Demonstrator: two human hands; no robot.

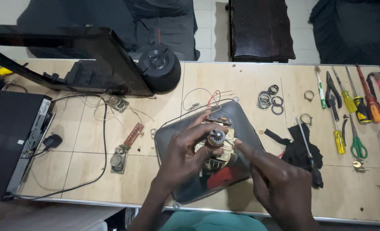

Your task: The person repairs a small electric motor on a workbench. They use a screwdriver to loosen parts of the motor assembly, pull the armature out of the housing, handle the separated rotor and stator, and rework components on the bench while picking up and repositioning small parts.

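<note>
A small electric motor with a metal shaft end and pale windings stands on a dark grey rounded tray near the table's front edge. My left hand is wrapped around the motor's left side, fingers curled over its top. My right hand reaches in from the lower right, its fingertips touching the motor's right side. Thin red and black wires trail from the motor toward the back of the table.
Screwdrivers, pliers and scissors lie in a row at the right. Black rubber rings, a black cloth with a long screwdriver, a small circuit strip, a black box and a round black speaker surround the tray.
</note>
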